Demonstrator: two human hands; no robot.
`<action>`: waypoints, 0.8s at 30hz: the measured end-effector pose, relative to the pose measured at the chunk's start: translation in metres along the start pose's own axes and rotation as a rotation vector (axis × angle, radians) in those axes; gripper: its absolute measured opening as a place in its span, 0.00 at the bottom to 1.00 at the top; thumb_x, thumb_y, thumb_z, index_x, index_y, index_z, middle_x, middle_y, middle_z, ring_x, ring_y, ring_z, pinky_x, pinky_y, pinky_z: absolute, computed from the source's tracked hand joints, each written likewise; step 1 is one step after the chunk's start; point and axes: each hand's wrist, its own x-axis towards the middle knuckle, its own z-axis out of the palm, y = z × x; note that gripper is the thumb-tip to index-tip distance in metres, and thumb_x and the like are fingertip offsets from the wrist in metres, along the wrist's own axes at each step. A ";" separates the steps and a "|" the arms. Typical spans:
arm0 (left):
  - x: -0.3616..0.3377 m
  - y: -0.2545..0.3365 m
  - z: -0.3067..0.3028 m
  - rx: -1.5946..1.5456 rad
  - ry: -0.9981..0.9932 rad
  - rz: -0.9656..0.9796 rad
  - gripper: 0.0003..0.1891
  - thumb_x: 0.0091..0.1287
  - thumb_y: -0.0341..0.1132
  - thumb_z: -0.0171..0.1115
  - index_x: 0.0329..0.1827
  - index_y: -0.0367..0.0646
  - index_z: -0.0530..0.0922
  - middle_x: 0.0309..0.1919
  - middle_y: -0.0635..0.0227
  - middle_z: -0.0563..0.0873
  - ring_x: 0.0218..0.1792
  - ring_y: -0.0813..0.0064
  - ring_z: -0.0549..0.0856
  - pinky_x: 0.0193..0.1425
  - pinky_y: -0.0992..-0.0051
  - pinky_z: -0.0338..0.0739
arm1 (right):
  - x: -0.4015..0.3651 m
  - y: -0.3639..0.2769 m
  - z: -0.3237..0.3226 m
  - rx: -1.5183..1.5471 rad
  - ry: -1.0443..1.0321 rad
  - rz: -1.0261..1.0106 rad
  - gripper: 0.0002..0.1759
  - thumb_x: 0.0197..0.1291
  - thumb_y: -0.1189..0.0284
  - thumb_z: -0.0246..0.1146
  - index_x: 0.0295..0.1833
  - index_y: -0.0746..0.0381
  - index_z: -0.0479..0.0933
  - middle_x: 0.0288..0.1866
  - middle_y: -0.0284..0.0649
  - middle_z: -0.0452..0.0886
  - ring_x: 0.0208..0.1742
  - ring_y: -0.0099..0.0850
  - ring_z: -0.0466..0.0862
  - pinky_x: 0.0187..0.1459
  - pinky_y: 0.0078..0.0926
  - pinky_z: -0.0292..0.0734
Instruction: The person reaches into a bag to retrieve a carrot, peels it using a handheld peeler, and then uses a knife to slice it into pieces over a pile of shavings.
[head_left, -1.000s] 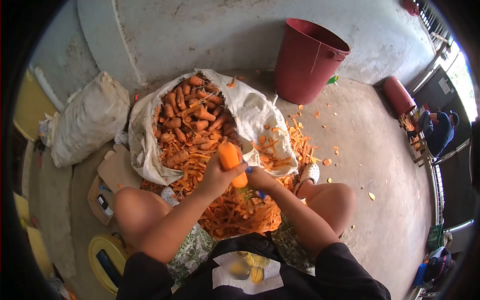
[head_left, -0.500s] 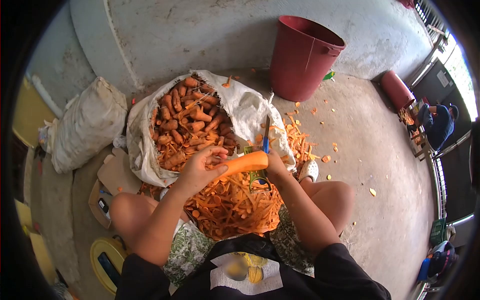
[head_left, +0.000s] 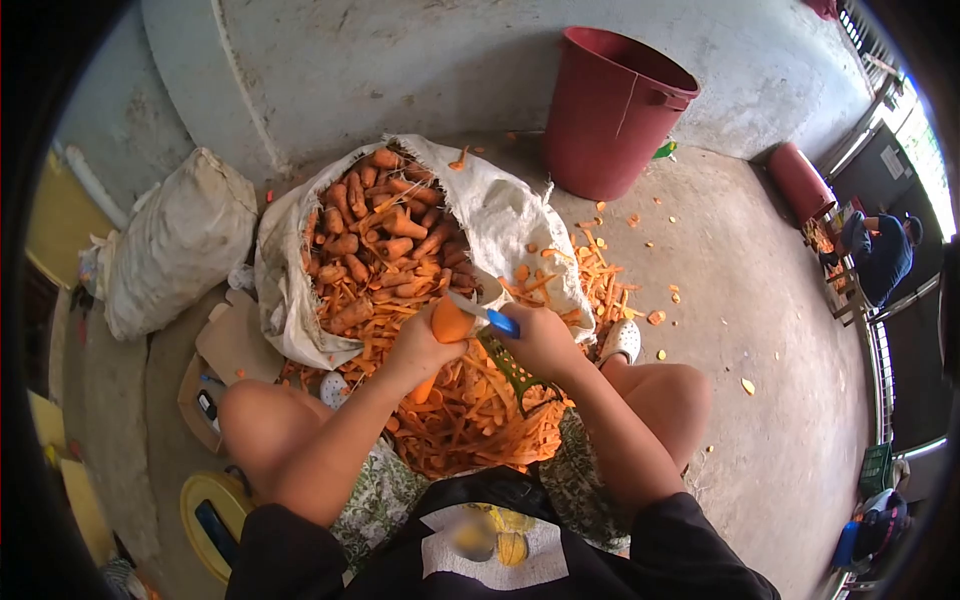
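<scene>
my left hand [head_left: 425, 348] is closed tight round a carrot [head_left: 450, 322], which sits low over the middle of the floor, between my knees and just in front of the open sack [head_left: 505, 215]. my right hand [head_left: 545, 340] is clenched on a blue-handled blade [head_left: 497, 320] whose metal tip lies against the carrot's top end. a green tool [head_left: 515, 372] hangs from the same fist.

under both hands is a heap of peels [head_left: 470, 415], which hides the floor between my legs. the sack's carrots [head_left: 385, 240] lie right behind the left hand, and its white rim curls up just beyond the blade. a red bucket [head_left: 615, 110] stands by the wall, well apart. a tied bag [head_left: 175, 240] lies to the left, with cardboard [head_left: 235, 345] near my left knee and a yellow stool [head_left: 205, 495] lower down. a white shoe [head_left: 622, 342] sits by my right knee. another person [head_left: 880, 255] sits far off to the right.

half a second ago the carrot lay crosswise between the hands and the blade pointed upward; now the carrot is stood on end and the blade is down on it.
</scene>
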 end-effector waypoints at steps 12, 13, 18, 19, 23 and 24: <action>0.002 -0.001 -0.006 0.106 -0.005 -0.070 0.18 0.48 0.31 0.64 0.42 0.37 0.74 0.24 0.65 0.81 0.22 0.78 0.81 0.27 0.78 0.73 | -0.006 -0.004 0.003 -0.090 -0.094 -0.074 0.10 0.50 0.66 0.58 0.33 0.61 0.74 0.24 0.49 0.77 0.29 0.48 0.77 0.32 0.41 0.71; 0.002 -0.002 -0.006 0.093 -0.006 -0.076 0.18 0.48 0.31 0.64 0.42 0.37 0.74 0.23 0.66 0.81 0.22 0.78 0.80 0.26 0.78 0.73 | -0.006 -0.003 0.004 -0.090 -0.094 -0.075 0.10 0.50 0.66 0.58 0.33 0.61 0.74 0.24 0.49 0.77 0.29 0.48 0.77 0.32 0.41 0.71; -0.003 0.007 -0.004 0.009 0.028 -0.023 0.11 0.50 0.27 0.63 0.35 0.37 0.73 0.20 0.70 0.78 0.16 0.83 0.75 0.19 0.81 0.68 | -0.008 -0.011 0.001 -0.006 -0.071 -0.060 0.10 0.51 0.67 0.59 0.32 0.63 0.74 0.23 0.49 0.75 0.27 0.45 0.76 0.31 0.36 0.69; -0.004 0.008 -0.004 -0.001 0.035 -0.003 0.11 0.49 0.27 0.63 0.34 0.36 0.73 0.20 0.70 0.78 0.16 0.83 0.75 0.19 0.81 0.68 | -0.008 -0.010 0.001 -0.006 -0.075 -0.061 0.10 0.51 0.67 0.59 0.32 0.63 0.74 0.23 0.49 0.75 0.27 0.45 0.76 0.31 0.36 0.69; -0.005 0.012 -0.004 0.025 0.008 -0.024 0.11 0.49 0.27 0.63 0.35 0.36 0.73 0.19 0.70 0.78 0.16 0.83 0.75 0.19 0.81 0.68 | -0.007 -0.006 0.001 -0.023 -0.104 -0.085 0.10 0.52 0.67 0.58 0.33 0.64 0.74 0.22 0.49 0.75 0.26 0.44 0.76 0.30 0.36 0.68; -0.006 0.014 -0.004 0.039 0.022 -0.014 0.11 0.49 0.27 0.63 0.34 0.36 0.73 0.19 0.71 0.78 0.16 0.83 0.75 0.19 0.81 0.68 | -0.007 -0.005 0.002 -0.019 -0.102 -0.094 0.10 0.52 0.67 0.58 0.33 0.64 0.74 0.22 0.49 0.75 0.26 0.44 0.76 0.30 0.36 0.68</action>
